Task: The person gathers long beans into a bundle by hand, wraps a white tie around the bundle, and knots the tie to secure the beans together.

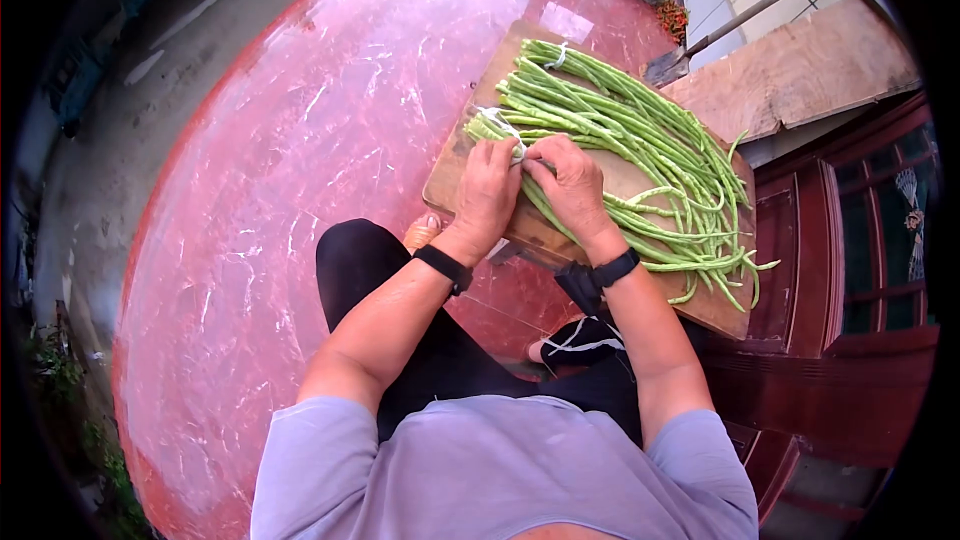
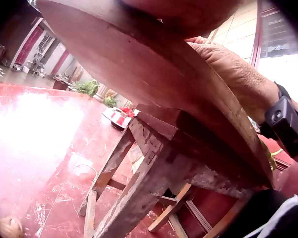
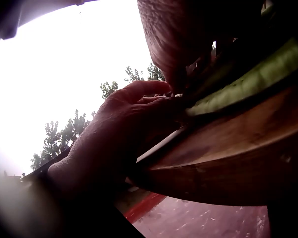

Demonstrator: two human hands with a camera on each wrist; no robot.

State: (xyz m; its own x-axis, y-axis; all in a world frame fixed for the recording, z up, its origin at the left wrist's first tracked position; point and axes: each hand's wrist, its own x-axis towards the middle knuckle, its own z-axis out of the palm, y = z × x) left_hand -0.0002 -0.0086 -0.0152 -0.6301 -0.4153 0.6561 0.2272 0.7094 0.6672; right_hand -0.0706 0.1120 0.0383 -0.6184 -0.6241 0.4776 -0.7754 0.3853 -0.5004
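Long green beans lie across a wooden board, in a far bundle (image 1: 610,105) with a white tie round it and a near bundle (image 1: 490,126) under my hands. A white strip (image 1: 508,128) runs round the near bundle's left end. My left hand (image 1: 488,190) pinches the strip from the left with curled fingers. Close against it, my right hand (image 1: 568,175) has thumb and forefinger pinched at the same strip. In the right wrist view, the left hand (image 3: 119,124) meets the right hand (image 3: 171,39) over the board's edge, beside a bean (image 3: 253,79); the fingertips are in shadow.
The board (image 1: 445,175) rests on a worn wooden stool (image 2: 154,163). Loose white strips (image 1: 590,345) lie over my dark trouser leg. A shovel (image 1: 680,62) and a plywood sheet (image 1: 800,70) stand beyond the beans, near a dark red door (image 1: 790,250).
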